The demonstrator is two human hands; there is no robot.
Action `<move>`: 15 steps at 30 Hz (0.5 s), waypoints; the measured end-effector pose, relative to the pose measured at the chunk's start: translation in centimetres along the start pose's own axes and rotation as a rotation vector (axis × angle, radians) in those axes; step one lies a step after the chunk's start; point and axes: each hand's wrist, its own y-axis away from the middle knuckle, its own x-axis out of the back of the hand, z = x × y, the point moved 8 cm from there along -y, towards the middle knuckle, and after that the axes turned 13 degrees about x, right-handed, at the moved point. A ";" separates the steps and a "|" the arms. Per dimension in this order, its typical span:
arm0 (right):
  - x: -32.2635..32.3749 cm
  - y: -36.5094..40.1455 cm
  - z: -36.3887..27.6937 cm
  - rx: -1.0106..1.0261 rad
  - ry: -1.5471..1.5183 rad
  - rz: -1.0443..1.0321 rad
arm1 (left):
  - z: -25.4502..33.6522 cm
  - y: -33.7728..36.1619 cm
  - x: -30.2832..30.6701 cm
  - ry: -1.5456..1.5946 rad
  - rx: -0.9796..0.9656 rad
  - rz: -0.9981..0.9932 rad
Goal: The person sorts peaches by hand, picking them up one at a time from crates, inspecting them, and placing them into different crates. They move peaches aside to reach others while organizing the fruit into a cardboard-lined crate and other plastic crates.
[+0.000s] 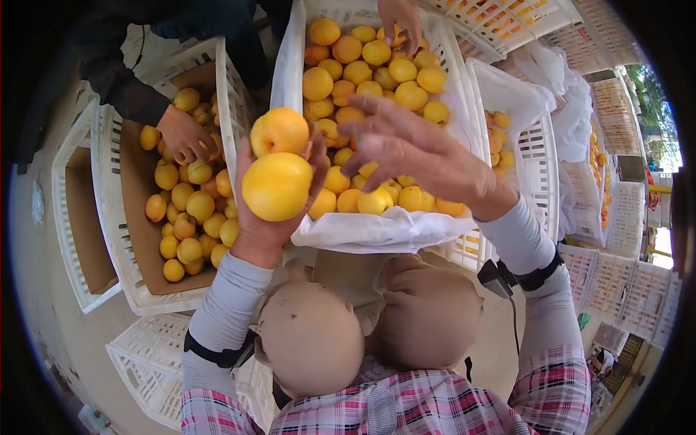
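My left hand (pixel 259 235) is raised in front of the middle crate, its fingers closed around two yellow-orange apricots. The upper apricot (pixel 279 132) rests against the lower, larger-looking apricot (pixel 277 187), with part of my fingers hidden behind them. To the right, my right hand (pixel 435 163) hovers over the fruit with spread fingers, slightly blurred and holding nothing. Beneath both hands is a white plastic crate (pixel 467 109) with a white liner (pixel 384 230), filled with loose apricots (pixel 357 72).
At left, another person's hand (pixel 185 134) reaches into a cardboard-lined crate (pixel 109 196) of apricots. Another hand (pixel 400 20) touches fruit at the middle crate's far end. A lined crate (pixel 540 156) stands close on the right, and stacked crates (pixel 616 286) lie beyond.
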 end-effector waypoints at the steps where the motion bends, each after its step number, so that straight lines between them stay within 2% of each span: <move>1: 2.8 -0.3 -0.7 0.036 0.193 0.117 | 0.2 1.1 0.0 0.126 -0.012 -0.053; 2: 5.6 -0.5 -1.6 0.072 0.388 0.228 | 0.8 2.3 0.1 0.192 -0.019 -0.098; 4: 12.2 0.2 0.3 -0.048 0.619 0.333 | 2.5 5.2 0.3 0.235 -0.104 -0.139; 6: 17.0 1.8 3.6 -0.156 1.164 0.221 | 5.5 8.4 2.3 0.310 -0.231 -0.141; 8: 17.3 3.2 7.0 -0.326 1.571 0.015 | 8.7 11.7 5.1 0.371 -0.353 -0.079; 9: 17.1 3.4 8.3 -0.328 1.570 0.013 | 11.0 13.4 7.2 0.308 -0.432 -0.029; 10: 16.9 3.5 9.6 -0.377 1.623 -0.007 | 12.7 14.5 9.1 0.309 -0.432 -0.028; 11: 17.0 3.5 10.8 -0.426 1.672 -0.026 | 15.3 16.5 12.0 0.223 -0.614 0.151; 12: 17.3 3.5 11.5 -0.426 1.670 -0.025 | 16.1 17.9 12.3 0.133 -0.791 0.327; 13: 17.4 3.0 11.9 -0.370 1.714 -0.069 | 15.8 17.9 11.8 0.133 -0.788 0.328; 15: 17.7 3.1 12.2 -0.318 1.768 -0.121 | 13.4 16.8 11.4 0.534 -0.661 0.212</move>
